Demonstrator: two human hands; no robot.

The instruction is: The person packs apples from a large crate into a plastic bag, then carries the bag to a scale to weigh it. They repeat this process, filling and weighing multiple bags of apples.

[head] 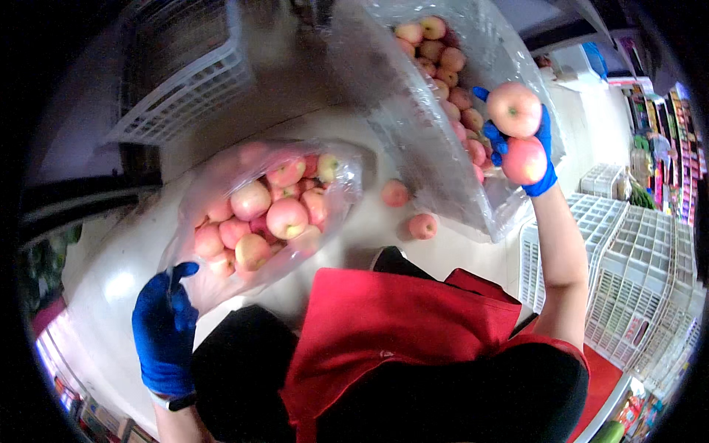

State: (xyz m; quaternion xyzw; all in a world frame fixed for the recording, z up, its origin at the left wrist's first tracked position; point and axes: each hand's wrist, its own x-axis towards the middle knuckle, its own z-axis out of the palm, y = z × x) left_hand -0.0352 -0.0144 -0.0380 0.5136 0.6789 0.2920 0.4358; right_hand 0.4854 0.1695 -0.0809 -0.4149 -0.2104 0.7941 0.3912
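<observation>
My right hand [518,138], in a blue glove, holds two pink apples, a larger one [514,109] above a smaller one [523,160]. It is over the right edge of a large container lined with clear plastic [421,144], with many apples [451,59] inside. At the left, my blue-gloved left hand [169,326] is at the near rim of a clear plastic bag [194,288] full of apples [287,218]. Its thumb and fingers lie along the film; whether they pinch it is hard to tell. Two loose apples, one [395,193] and another [423,226], lie on the floor between bag and container.
White plastic crates [631,277] are stacked at the right. Another white crate [183,94] stands at the upper left. My shoe [390,259] and red apron [399,321] are close below the loose apples. Store shelves [676,155] with goods are at the far right.
</observation>
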